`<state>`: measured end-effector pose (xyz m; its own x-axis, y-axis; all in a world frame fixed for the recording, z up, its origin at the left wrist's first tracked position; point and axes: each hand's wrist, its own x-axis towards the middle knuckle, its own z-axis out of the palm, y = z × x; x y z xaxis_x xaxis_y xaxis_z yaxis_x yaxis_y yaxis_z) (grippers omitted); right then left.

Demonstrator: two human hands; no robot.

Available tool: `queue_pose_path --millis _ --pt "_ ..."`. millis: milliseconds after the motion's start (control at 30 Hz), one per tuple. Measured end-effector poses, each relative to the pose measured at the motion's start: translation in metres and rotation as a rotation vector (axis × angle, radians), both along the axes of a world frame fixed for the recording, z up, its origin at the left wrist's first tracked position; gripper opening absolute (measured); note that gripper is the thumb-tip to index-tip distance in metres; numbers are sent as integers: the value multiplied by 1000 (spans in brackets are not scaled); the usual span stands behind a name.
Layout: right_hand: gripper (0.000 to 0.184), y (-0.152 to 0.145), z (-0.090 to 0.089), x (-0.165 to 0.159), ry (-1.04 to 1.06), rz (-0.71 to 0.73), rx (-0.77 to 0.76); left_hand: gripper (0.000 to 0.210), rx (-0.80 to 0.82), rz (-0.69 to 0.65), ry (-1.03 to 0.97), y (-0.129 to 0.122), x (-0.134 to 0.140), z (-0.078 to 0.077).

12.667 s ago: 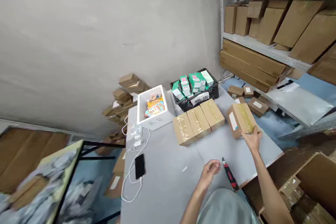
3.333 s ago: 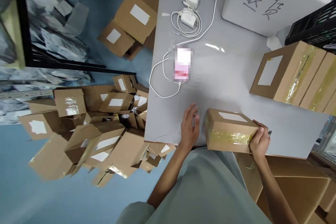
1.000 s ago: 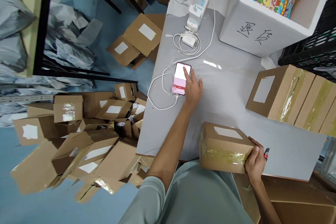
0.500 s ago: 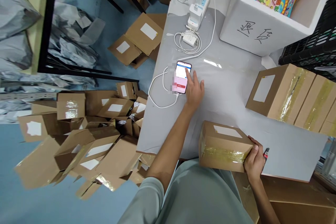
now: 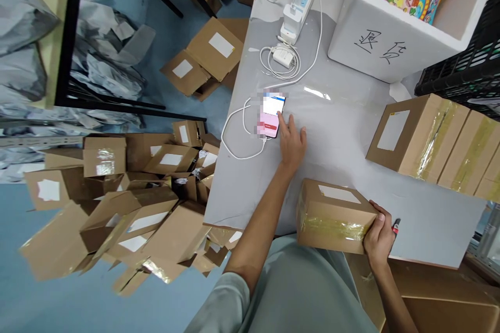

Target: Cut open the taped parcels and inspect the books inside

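A smartphone (image 5: 270, 117) with a lit screen lies on the grey table, a white cable plugged into its lower end. My left hand (image 5: 292, 143) is open, fingers spread, the index fingertip at the phone's right edge on the screen. At the table's front edge rests a taped cardboard box (image 5: 332, 221) with a white label on top. My right hand (image 5: 378, 239) grips this box by its right end, thumb on the near side. A small red and black tool (image 5: 396, 227) pokes out beside that hand; most of it is hidden.
A white power strip (image 5: 299, 10) and a coiled charger cable (image 5: 283, 60) lie beyond the phone. A white foam bin (image 5: 390, 47) holding colourful packets stands at the back right. Taped cartons (image 5: 441, 140) line the right side. Opened cardboard boxes (image 5: 128, 208) pile up left of the table.
My left hand has slid slightly right and toward me, its index finger moving lower down the phone screen. My right hand and the box stay put.
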<state>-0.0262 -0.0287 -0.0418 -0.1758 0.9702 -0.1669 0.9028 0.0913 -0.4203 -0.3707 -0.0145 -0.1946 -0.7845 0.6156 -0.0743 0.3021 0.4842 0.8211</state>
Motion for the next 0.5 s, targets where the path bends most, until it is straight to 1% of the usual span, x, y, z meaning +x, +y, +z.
queue_pose_path --millis 167,300,400,500 --pt "72 -1 -2 1 -5 -8 -4 69 0 23 -42 1 -2 1" --pt "71 -1 -1 0 -5 -17 -12 70 39 -15 -47 -2 3 6" --pt "72 -1 0 0 -14 -24 -17 70 44 -68 -89 -15 13 14" --pt "72 1 -1 0 -20 -21 -21 66 35 -101 -166 -40 27 28"
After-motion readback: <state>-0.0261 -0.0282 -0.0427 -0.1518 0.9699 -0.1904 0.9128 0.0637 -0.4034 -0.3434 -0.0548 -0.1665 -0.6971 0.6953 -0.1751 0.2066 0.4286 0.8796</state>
